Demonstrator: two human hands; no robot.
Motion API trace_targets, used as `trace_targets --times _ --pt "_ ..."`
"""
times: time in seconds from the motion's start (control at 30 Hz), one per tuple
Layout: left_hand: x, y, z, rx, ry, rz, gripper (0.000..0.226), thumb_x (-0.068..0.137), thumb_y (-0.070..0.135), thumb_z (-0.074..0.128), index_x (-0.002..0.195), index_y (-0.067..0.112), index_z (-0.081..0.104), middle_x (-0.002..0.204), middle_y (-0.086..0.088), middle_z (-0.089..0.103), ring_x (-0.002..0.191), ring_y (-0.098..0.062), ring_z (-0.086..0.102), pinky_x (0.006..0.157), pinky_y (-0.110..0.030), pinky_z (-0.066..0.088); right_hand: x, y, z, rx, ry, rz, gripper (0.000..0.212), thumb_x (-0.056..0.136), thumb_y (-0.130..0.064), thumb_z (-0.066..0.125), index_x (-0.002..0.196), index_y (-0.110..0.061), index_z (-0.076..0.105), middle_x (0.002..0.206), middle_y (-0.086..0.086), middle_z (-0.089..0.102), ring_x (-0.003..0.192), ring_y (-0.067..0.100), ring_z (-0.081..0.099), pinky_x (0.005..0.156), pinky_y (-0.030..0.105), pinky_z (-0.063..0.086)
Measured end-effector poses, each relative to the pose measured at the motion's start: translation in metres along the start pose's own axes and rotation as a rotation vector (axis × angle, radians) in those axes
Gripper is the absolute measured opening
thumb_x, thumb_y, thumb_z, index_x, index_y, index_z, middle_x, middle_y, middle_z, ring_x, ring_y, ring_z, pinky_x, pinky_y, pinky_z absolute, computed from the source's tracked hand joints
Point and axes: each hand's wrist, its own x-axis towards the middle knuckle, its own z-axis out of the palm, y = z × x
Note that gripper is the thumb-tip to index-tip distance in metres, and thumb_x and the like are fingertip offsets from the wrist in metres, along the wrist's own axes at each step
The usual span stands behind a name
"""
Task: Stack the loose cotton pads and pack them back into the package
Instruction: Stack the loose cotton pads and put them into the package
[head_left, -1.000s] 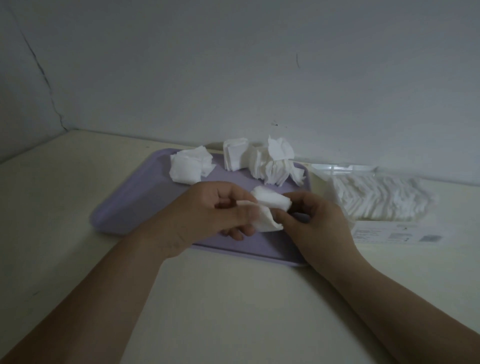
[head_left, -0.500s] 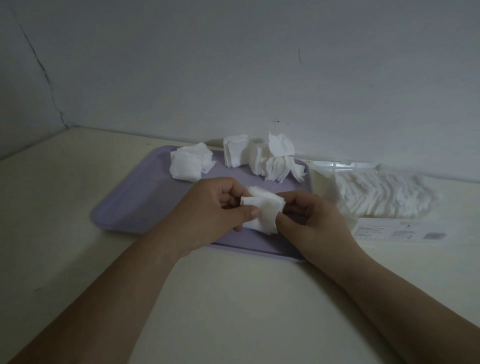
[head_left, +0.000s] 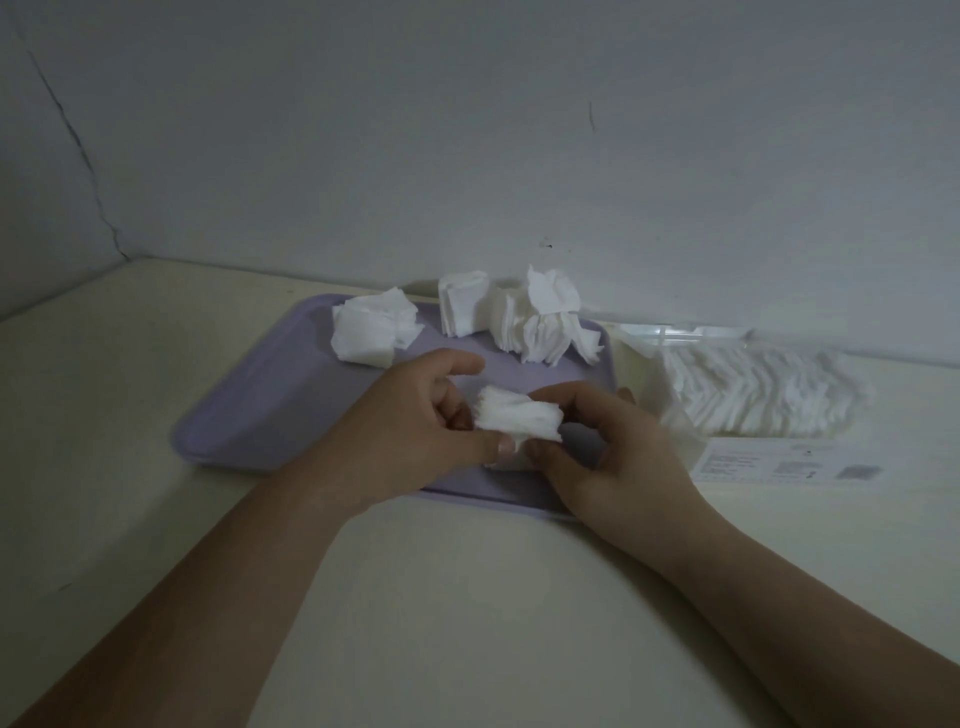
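Roughly midway. Lilac tray (head_left: 270, 410); package (head_left: 753, 400) just right of it, well filled. Untidy loose pads (head_left: 540, 322) at tray's far edge, not yet packed. Left hand (head_left: 415, 431) and right hand (head_left: 618, 457) both pinch a small stack (head_left: 519, 415) above tray's near side.

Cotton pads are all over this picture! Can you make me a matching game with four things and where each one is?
Things
1. held stack of cotton pads
2. lilac tray
3. clear package
4. loose pile of pads

Places
A. on the table, just right of the tray
B. in the tray's far left corner
C. pinched between the left hand and the right hand
D. flat on the table, beneath both hands

Pairs: 1-C, 2-D, 3-A, 4-B
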Motion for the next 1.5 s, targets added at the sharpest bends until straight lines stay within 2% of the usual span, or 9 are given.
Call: trace_targets --times 0.1,0.17,0.27,0.57,0.73,0.9,1.1,1.3,1.5 --pt "-0.001 0.0 0.001 0.04 -0.073 0.064 0.036 0.077 0.031 0.087 0.111 0.036 0.074 0.091 -0.007 0.076 0.082 -0.035 0.069 0.08 -0.049 0.059 -0.002 -0.002 0.003 -0.075 0.04 -0.083 0.039 0.084 -0.032 0.057 0.12 -0.024 0.069 0.099 -0.018 0.068 0.107 0.018 0.063 0.096 0.054 0.052" --pt "-0.001 0.0 0.0 0.064 -0.055 0.062 0.022 0.079 0.03 0.086 0.098 0.031 0.076 0.074 -0.007 0.065 0.064 -0.027 0.056 0.063 -0.037 0.048 -0.002 0.001 0.005 -0.105 0.029 -0.03 0.051 0.084 -0.03 0.058 0.134 -0.022 0.063 0.106 -0.009 0.069 0.11 0.029 0.064 0.096 0.051 0.054" --pt "0.001 0.001 -0.002 0.091 -0.035 0.046 0.019 0.081 0.026 0.086 0.096 0.023 0.076 0.062 -0.001 0.051 0.055 -0.011 0.041 0.053 -0.026 0.032 -0.003 0.005 0.008 -0.198 0.001 0.037 0.056 0.09 -0.028 0.059 0.144 -0.014 0.055 0.117 0.005 0.074 0.113 0.026 0.062 0.119 0.037 0.031" --pt "-0.001 0.003 0.015 0.126 -0.002 0.101 0.019 0.085 0.031 0.079 0.101 0.024 0.072 0.079 -0.007 0.074 0.064 -0.011 0.061 0.068 -0.036 0.055 -0.003 -0.003 0.014 -0.37 -0.202 0.069 0.071 0.089 -0.03 0.028 0.156 -0.006 0.026 0.114 -0.002 0.07 0.115 0.02 0.06 0.123 0.053 0.014" --pt "-0.008 0.015 0.009 -0.073 0.01 0.09 0.008 0.088 0.022 0.078 0.096 0.021 0.077 0.062 0.004 0.062 0.058 -0.004 0.049 0.056 -0.021 0.041 0.003 -0.018 -0.002 -0.053 -0.121 0.086 0.055 0.092 -0.04 0.052 0.144 -0.025 0.045 0.104 -0.018 0.071 0.106 0.003 0.063 0.114 0.045 0.039" --pt "-0.012 0.026 0.001 -0.234 -0.082 0.047 0.012 0.089 0.018 0.077 0.101 0.02 0.077 0.077 0.005 0.063 0.07 -0.007 0.052 0.064 -0.023 0.042 0.019 -0.042 -0.034 0.505 -0.203 0.328 0.027 0.087 -0.02 0.078 0.111 -0.007 0.073 0.103 0.012 0.079 0.101 0.026 0.075 0.094 0.044 0.059" --pt "-0.013 0.054 0.023 0.059 -0.055 0.166 0.076 0.066 0.053 0.089 0.135 0.042 0.058 0.121 0.018 0.071 0.115 0.0 0.066 0.098 -0.035 0.057 0.028 -0.054 -0.067 0.348 -0.1 0.31 0.016 0.088 -0.019 0.077 0.091 -0.003 0.077 0.087 0.015 0.079 0.084 0.032 0.077 0.074 0.052 0.064" --pt "0.001 0.1 0.06 0.512 0.195 0.288 0.034 0.074 0.062 0.069 0.094 0.039 0.056 0.082 0.017 0.067 0.077 -0.001 0.065 0.072 -0.035 0.058 0.034 -0.055 -0.11 0.229 -0.186 0.31 0.038 0.085 -0.035 0.079 0.093 0.003 0.074 0.092 0.02 0.078 0.084 0.03 0.076 0.073 0.042 0.063" --pt "0.023 0.123 0.098 0.153 0.073 0.265 0.036 0.069 0.051 0.079 0.099 0.037 0.064 0.093 0.014 0.073 0.087 -0.006 0.071 0.078 -0.043 0.062 0.04 -0.043 -0.166 0.101 -0.192 0.344 0.025 0.079 -0.035 0.084 0.078 -0.011 0.076 0.082 0.008 0.078 0.082 0.024 0.076 0.077 0.04 0.063"
